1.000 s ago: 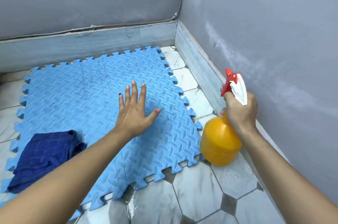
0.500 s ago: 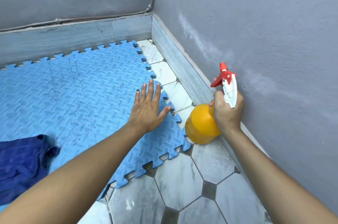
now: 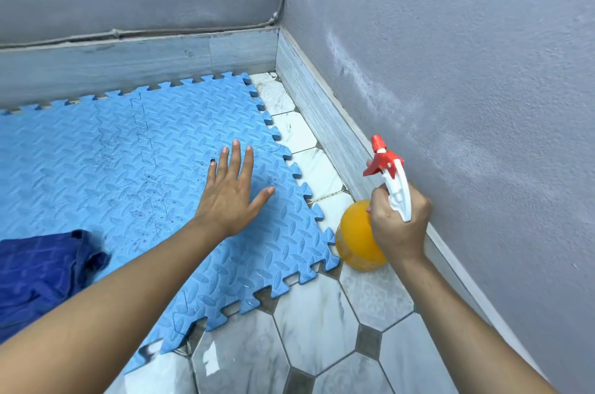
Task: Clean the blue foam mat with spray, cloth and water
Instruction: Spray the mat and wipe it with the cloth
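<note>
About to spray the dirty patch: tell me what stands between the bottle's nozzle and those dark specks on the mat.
Nothing solid: only open air separates the spray bottle in the right hand from the specks. The left hand lies flat on the blue foam mat nearby and could catch spray.

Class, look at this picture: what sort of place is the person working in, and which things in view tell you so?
Probably a corner of a room in a home: grey painted walls meet above a tiled skirting, the floor is marble-look tile, and a blue foam mat covers part of it.
</note>
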### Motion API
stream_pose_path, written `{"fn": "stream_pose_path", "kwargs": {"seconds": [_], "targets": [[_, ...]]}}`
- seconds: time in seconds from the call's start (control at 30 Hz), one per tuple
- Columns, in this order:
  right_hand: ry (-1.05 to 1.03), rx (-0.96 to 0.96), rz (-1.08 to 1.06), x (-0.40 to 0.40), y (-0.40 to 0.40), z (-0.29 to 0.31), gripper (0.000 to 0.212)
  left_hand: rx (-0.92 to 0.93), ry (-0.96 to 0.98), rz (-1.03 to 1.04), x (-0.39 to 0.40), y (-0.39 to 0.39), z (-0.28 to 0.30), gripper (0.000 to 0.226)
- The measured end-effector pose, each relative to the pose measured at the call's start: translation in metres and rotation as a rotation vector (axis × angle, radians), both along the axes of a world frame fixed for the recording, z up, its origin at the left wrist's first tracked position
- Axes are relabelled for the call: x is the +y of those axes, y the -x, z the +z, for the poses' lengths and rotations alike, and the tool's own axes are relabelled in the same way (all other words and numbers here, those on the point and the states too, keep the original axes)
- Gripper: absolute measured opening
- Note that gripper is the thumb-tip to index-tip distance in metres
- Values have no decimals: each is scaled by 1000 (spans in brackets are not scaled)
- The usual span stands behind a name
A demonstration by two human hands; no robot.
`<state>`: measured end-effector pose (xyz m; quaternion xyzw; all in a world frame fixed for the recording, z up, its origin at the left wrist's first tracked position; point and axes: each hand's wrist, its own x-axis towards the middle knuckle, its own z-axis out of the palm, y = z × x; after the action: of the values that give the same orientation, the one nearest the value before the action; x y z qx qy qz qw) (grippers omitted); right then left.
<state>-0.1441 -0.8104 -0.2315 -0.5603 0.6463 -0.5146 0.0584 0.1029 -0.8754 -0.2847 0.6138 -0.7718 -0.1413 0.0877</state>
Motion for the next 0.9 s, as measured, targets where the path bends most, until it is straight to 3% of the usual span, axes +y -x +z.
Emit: {"fn": "stream_pose_path", "kwargs": {"seconds": [0.07, 0.17, 0.33, 0.53, 0.7, 0.9], "targets": [[-36, -22, -41, 1, 8, -9, 16, -12, -11, 11, 2, -3, -1, 84], [-63, -26, -80, 18, 17, -24, 25, -21, -12, 12, 3, -5, -2, 84], [-142, -194, -191, 40, 34, -21, 30, -58, -25, -6, 1, 5, -5, 85], [-277, -115, -28, 73, 48, -12, 102, -48, -15, -32, 1, 18, 0, 84], [-118, 8, -16, 75, 47, 18, 97, -31, 11, -39, 3, 19, 7, 85], [36, 189, 27, 33, 28, 103, 92, -10, 89, -6, -2, 6, 30, 84]]}}
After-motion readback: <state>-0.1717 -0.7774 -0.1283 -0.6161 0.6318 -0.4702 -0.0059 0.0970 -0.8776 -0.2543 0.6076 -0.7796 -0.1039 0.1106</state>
